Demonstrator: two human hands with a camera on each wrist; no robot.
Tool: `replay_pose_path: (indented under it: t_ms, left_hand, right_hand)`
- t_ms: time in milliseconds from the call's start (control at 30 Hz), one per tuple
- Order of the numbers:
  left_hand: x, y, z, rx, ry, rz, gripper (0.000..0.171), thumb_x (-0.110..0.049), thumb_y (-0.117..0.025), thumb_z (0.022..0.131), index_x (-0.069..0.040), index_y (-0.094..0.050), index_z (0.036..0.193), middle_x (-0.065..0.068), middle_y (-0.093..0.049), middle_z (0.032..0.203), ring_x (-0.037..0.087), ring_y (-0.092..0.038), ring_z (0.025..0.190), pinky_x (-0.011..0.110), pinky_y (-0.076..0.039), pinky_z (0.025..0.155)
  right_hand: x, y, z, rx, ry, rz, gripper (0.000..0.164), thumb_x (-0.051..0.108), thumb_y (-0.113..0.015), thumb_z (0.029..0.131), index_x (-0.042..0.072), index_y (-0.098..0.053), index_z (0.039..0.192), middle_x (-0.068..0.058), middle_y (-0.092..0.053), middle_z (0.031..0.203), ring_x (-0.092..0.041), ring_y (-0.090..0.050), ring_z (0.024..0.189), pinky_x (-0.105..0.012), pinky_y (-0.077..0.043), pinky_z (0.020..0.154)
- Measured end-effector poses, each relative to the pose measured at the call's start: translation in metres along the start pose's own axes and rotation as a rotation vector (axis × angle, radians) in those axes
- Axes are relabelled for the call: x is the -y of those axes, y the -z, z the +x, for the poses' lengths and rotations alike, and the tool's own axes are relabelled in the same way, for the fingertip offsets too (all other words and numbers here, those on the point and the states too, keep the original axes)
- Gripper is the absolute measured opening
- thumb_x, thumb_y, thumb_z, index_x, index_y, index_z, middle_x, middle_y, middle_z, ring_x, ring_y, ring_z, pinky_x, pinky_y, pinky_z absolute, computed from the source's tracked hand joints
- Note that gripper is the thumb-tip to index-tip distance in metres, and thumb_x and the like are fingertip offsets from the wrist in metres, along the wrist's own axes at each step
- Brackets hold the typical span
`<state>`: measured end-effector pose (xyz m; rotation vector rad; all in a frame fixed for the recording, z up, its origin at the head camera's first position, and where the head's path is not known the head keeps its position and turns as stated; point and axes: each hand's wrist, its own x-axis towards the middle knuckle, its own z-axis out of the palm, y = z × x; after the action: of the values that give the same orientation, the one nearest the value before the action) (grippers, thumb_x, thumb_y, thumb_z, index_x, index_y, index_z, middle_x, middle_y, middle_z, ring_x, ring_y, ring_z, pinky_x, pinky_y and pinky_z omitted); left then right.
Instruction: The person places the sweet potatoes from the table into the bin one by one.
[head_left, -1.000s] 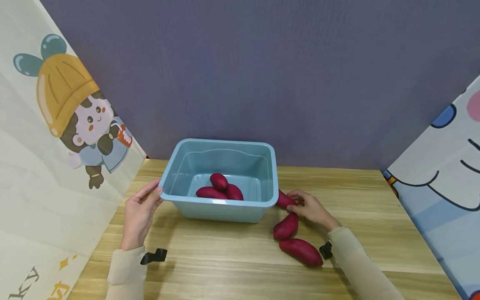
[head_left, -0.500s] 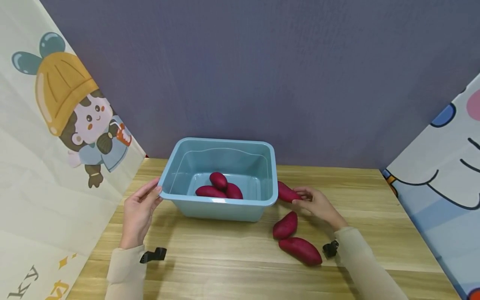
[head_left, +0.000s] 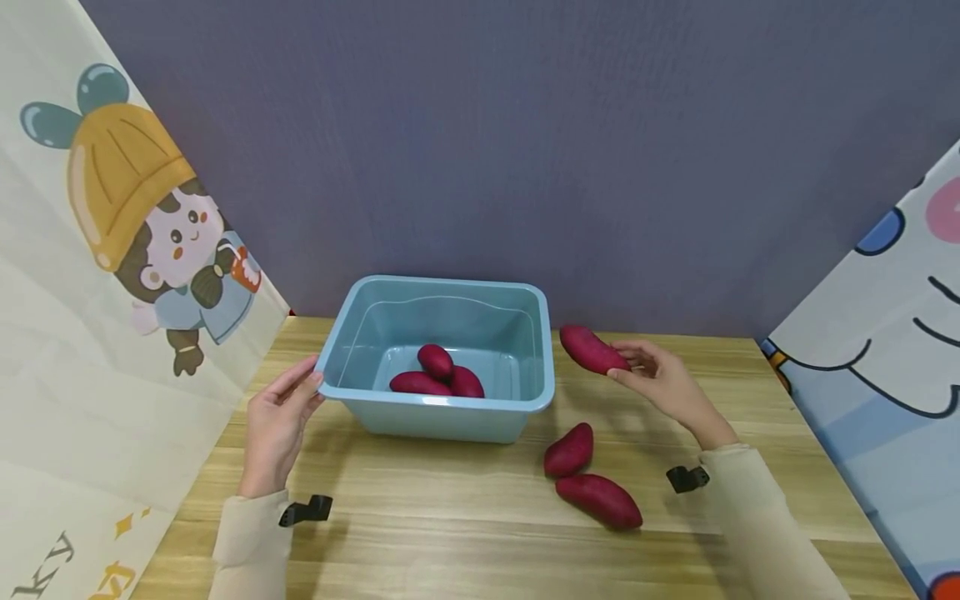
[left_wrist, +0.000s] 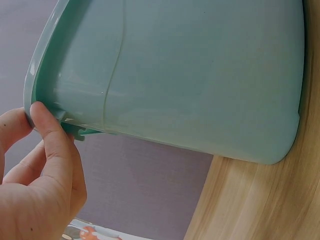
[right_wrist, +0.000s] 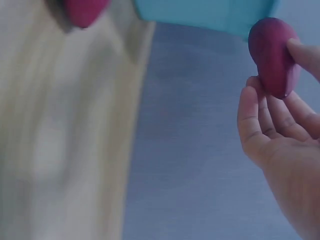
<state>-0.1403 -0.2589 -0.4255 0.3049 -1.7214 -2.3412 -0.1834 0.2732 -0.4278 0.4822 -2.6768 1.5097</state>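
A light blue plastic basin [head_left: 442, 421] stands on the table, with three red-skinned sweet potatoes [head_left: 420, 383] lying inside it. At its left corner my left hand [head_left: 277, 425] pinches the rim between thumb and fingers; the left wrist view shows this hand [left_wrist: 47, 170] on the rim [left_wrist: 31, 75]. My right hand [head_left: 667, 387] holds another sweet potato [head_left: 592, 350] by one end, raised above the table to the right of the basin. In the right wrist view that sweet potato [right_wrist: 274, 57] sits between the thumb and the fingers.
Two more sweet potatoes, a shorter one [head_left: 568, 450] and a longer one [head_left: 600, 502], lie close together on the wooden table [head_left: 420, 533], right of the basin's front. A dark grey-blue wall [head_left: 480, 150] rises behind. Printed cloths [head_left: 60, 333] hang at both sides.
My right hand has lifted the sweet potato off the table beside the basin and moved up and to the right with it. My left hand and the basin have stayed in place.
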Motion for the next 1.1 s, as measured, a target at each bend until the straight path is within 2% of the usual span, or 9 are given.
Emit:
replay_pose_path:
  t_ms: [267,433,533,867,1100]
  left_hand:
    - [0.001,0.003,0.001,0.002,-0.002,-0.003,0.054,-0.012,-0.078,0.089,0.008,-0.058,0.134,0.006,-0.068,0.118,0.013,-0.068,0.095,0.024,-0.058,0.081]
    - [0.002,0.003,0.001,0.000,0.004,0.008,0.051,-0.012,-0.077,0.089,0.006,-0.060,0.134,0.005,-0.068,0.118,0.012,-0.068,0.096,0.024,-0.057,0.082]
    - [0.002,0.003,0.001,0.005,0.002,0.005,0.050,-0.011,-0.077,0.090,0.006,-0.060,0.133,0.005,-0.068,0.117,0.012,-0.068,0.096,0.024,-0.057,0.082]
    - [0.001,0.003,0.002,0.006,-0.021,0.002,0.048,-0.009,-0.076,0.090,0.007,-0.061,0.132,0.005,-0.070,0.114,0.012,-0.068,0.094,0.023,-0.058,0.080]
    - [0.001,0.001,0.002,0.010,-0.027,-0.002,0.050,-0.009,-0.076,0.090,0.009,-0.058,0.133,0.005,-0.070,0.114,0.012,-0.068,0.093,0.023,-0.058,0.079]
  right_hand:
    - [0.047,0.012,0.025,-0.020,0.107,-0.074,0.043,0.013,-0.074,0.093,0.004,-0.060,0.133,-0.013,-0.066,0.117,-0.013,-0.062,0.100,-0.017,-0.053,0.079]
    - [0.081,0.012,0.049,-0.002,0.154,-0.118,0.044,0.016,-0.076,0.092,0.006,-0.061,0.132,-0.010,-0.067,0.115,-0.018,-0.063,0.098,-0.020,-0.054,0.077]
    - [0.101,0.008,0.064,0.021,0.160,-0.104,0.044,0.021,-0.078,0.091,0.009,-0.062,0.131,-0.006,-0.067,0.115,-0.019,-0.064,0.098,-0.024,-0.056,0.079]
    - [0.150,-0.032,0.116,0.125,0.263,-0.068,0.045,0.021,-0.080,0.089,0.008,-0.063,0.129,-0.004,-0.067,0.114,-0.018,-0.063,0.099,-0.039,-0.056,0.087]
    - [0.171,-0.076,0.143,0.220,0.284,-0.131,0.045,0.022,-0.078,0.090,0.008,-0.062,0.129,-0.003,-0.067,0.114,-0.014,-0.062,0.102,-0.032,-0.054,0.089]
